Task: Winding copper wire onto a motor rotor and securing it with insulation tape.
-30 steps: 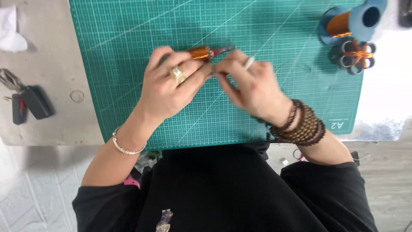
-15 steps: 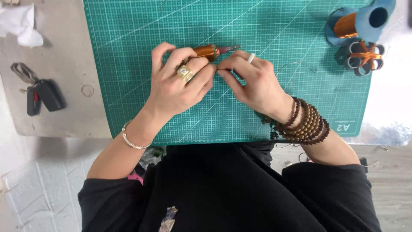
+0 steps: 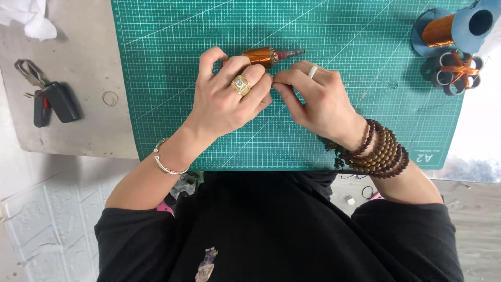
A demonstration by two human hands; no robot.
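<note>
Count, as I see it from the head view: two hands, one green cutting mat (image 3: pixel 365 130), one grey table (image 3: pixel 78 120), one small coil wound with copper wire, one blue spool of copper wire (image 3: pixel 454 26), one cluster of small rings tied with copper wire (image 3: pixel 454 70), one car key with a metal clip (image 3: pixel 47 96), one white crumpled cloth (image 3: pixel 28 18).

The copper-wound coil (image 3: pixel 259 55) lies on the mat in the upper centre of the frame, long axis left to right, with a dark tapered tip pointing right. It sits just above the knuckles of both hands.

Left hand (image 3: pixel 229 99): centre-left, one gold ring on it and one thin metal bangle on the wrist. Its fingers (image 3: pixel 211 57) curl up to the left end of the coil and touch it there; they close narrowly around that end, holding it. Part of the coil's left end is hidden behind them.

Right hand (image 3: pixel 321 102): centre-right, one white ring and several strands of brown beads at the wrist. Its fingers (image 3: pixel 292 78) are pinched narrow, tips meeting the left hand's fingertips just below the coil. I cannot tell whether anything thin is held in that pinch; any wire there is too fine to see.

Spool and ring cluster sit in the upper right corner, well apart from both hands. Key and cloth lie at the upper left, off the mat.
</note>
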